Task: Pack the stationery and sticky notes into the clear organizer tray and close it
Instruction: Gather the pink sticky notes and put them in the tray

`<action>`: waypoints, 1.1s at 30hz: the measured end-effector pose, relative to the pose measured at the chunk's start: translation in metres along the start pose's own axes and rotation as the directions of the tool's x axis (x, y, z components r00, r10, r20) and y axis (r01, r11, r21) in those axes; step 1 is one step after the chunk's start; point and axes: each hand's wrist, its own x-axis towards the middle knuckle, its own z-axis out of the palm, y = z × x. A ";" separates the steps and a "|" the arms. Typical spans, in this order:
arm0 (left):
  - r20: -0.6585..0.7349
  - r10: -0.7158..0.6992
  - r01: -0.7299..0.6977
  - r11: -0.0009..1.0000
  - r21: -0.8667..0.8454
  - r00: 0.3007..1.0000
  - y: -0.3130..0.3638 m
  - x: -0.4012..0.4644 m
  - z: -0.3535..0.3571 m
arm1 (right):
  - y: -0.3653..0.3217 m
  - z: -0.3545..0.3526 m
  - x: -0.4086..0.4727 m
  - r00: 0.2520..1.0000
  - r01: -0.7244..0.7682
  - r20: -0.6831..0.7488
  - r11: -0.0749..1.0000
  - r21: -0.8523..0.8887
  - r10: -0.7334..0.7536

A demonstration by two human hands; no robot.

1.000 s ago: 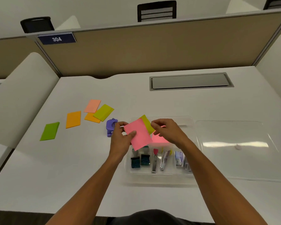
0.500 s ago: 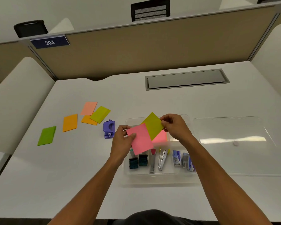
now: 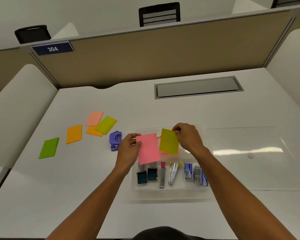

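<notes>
My left hand (image 3: pixel 129 147) pinches a pink sticky note pad (image 3: pixel 148 148) by its left edge, above the left part of the clear organizer tray (image 3: pixel 170 192). My right hand (image 3: pixel 189 138) holds a yellow-green sticky note pad (image 3: pixel 169 141) by its top right corner over the tray's back compartment, where another pink pad (image 3: pixel 164 153) lies mostly hidden. The tray's front compartments hold two dark teal clips (image 3: pixel 146 175), a red-tipped tool (image 3: pixel 162 174), a metal staple remover (image 3: pixel 173 172) and blue staple boxes (image 3: pixel 196 174). The clear lid (image 3: pixel 249 156) lies flat right of the tray.
Loose pads lie on the white desk to the left: green (image 3: pixel 49 148), orange (image 3: pixel 74 134), another orange (image 3: pixel 93 131), salmon (image 3: pixel 94 118) and yellow-green (image 3: pixel 106 125). A purple hole punch (image 3: pixel 115 140) sits beside my left hand. A grey cable hatch (image 3: pixel 197 87) is set into the desk behind.
The two pads were overlapped in front of me. My right hand has pulled the yellow-green pad out to the right, so it now hangs apart from the pink one.
</notes>
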 end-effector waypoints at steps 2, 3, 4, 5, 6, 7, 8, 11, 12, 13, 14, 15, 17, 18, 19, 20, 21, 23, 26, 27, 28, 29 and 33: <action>0.010 0.010 -0.010 1.000 0.008 1.000 0.002 0.003 0.002 | -0.001 0.005 0.001 0.998 0.024 0.060 0.999 -0.030 -0.022; 0.013 0.013 -0.013 1.000 0.011 1.000 0.003 0.004 0.003 | -0.002 0.007 0.003 0.996 0.031 0.082 0.999 -0.040 -0.028; 0.015 0.013 -0.013 1.000 0.015 1.000 0.004 0.006 0.004 | -0.002 0.009 0.004 0.993 0.038 0.110 0.998 -0.056 -0.032; 0.017 0.012 -0.012 1.000 0.017 1.000 0.004 0.007 0.005 | -0.003 0.010 0.005 0.988 0.050 0.150 0.995 -0.083 -0.037; 0.018 0.010 -0.010 1.000 0.017 1.000 0.005 0.008 0.007 | -0.004 0.012 0.006 0.979 0.065 0.199 0.991 -0.119 -0.040; 0.021 0.009 -0.009 1.000 0.017 1.000 0.005 0.009 0.008 | -0.005 0.013 0.006 0.970 0.079 0.241 0.985 -0.154 -0.040; 0.024 0.008 -0.009 1.000 0.017 1.000 0.005 0.010 0.009 | -0.005 0.013 0.006 0.963 0.085 0.266 0.981 -0.173 -0.037; 0.036 0.020 -0.021 1.000 0.014 0.999 0.007 0.012 0.014 | -0.006 0.010 0.006 0.968 0.066 0.242 0.998 -0.020 -0.059; 0.035 0.026 -0.026 1.000 0.007 0.999 0.008 0.012 0.016 | -0.008 0.009 0.004 0.973 0.043 0.224 0.995 0.090 -0.062; 0.030 0.033 -0.034 0.999 0.002 0.999 0.010 0.013 0.018 | -0.012 0.008 0.002 0.975 0.014 0.215 0.979 0.205 -0.059; 0.022 0.043 -0.043 0.999 -0.002 0.999 0.011 0.013 0.021 | -0.016 0.006 -0.001 0.975 -0.020 0.218 0.949 0.316 -0.052; 0.015 0.052 -0.052 0.999 -0.008 0.999 0.012 0.013 0.023 | -0.019 0.005 -0.005 0.973 -0.050 0.225 0.908 0.416 -0.049; 0.007 0.063 -0.063 0.998 -0.025 0.998 0.014 0.014 0.027 | -0.020 0.006 -0.009 0.973 -0.076 0.224 0.847 0.526 -0.052; 0.008 0.065 -0.065 0.997 -0.032 0.998 0.015 0.014 0.028 | -0.018 0.007 -0.010 0.976 -0.077 0.212 0.841 0.536 -0.046; 0.010 0.063 -0.062 0.997 -0.041 0.998 0.015 0.015 0.030 | -0.016 0.008 -0.010 0.980 -0.079 0.198 0.844 0.531 -0.033; 0.013 0.058 -0.058 0.997 -0.053 0.998 0.015 0.016 0.031 | -0.014 0.009 -0.010 0.983 -0.085 0.181 0.852 0.516 -0.012; 0.014 0.053 -0.052 0.996 -0.071 0.999 0.014 0.016 0.031 | -0.012 0.010 -0.008 0.988 -0.092 0.157 0.864 0.496 0.015; 0.007 0.038 -0.037 0.991 -0.128 0.999 0.013 0.017 0.031 | -0.008 0.009 -0.006 0.994 -0.100 0.091 0.893 0.438 0.066; -0.013 0.012 -0.015 0.982 -0.186 1.000 0.011 0.019 0.024 | -0.003 0.007 -0.002 0.995 -0.097 -0.007 0.942 0.320 0.104; -0.017 0.006 -0.010 0.981 -0.195 1.000 0.010 0.020 0.021 | -0.001 0.008 -0.001 0.994 -0.100 -0.022 0.955 0.278 0.110; -0.020 0.001 -0.005 0.979 -0.202 1.000 0.009 0.021 0.018 | 0.001 0.009 -0.001 0.993 -0.107 -0.026 0.966 0.236 0.116; -0.023 -0.004 -0.001 0.978 -0.207 1.000 0.009 0.022 0.016 | 0.002 0.011 0.000 0.992 -0.116 -0.024 0.973 0.201 0.123; -0.041 -0.017 0.008 0.977 -0.214 0.999 0.004 0.026 0.008 | 0.004 0.017 0.000 0.986 -0.165 0.029 0.980 0.109 0.163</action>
